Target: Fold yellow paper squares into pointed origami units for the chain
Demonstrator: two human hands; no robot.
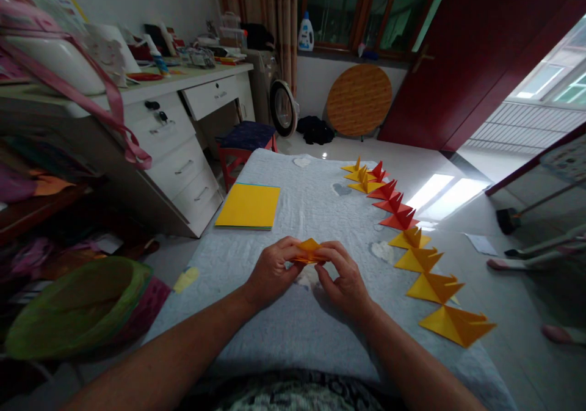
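Note:
Between my two hands, over the middle of the cloth-covered table (302,331), is a small folded orange-yellow paper piece (310,247). My left hand (277,270) pinches its left side between thumb and fingers. On the other side, my right hand (343,273) grips the right edge the same way. Fingers cover parts of the folds. A stack of square paper (249,206), yellow on top, lies to the far left of my hands. Along the right edge runs a row of folded paper cranes, with several orange-yellow cranes (434,287) nearer me and several red cranes (398,215) farther off.
At the left stand a white desk (158,130) with drawers and a green mesh basket (77,307). Past the table's far end are a stool (247,139), an open washing machine door (282,109) and a round wooden tabletop (359,99) against the wall.

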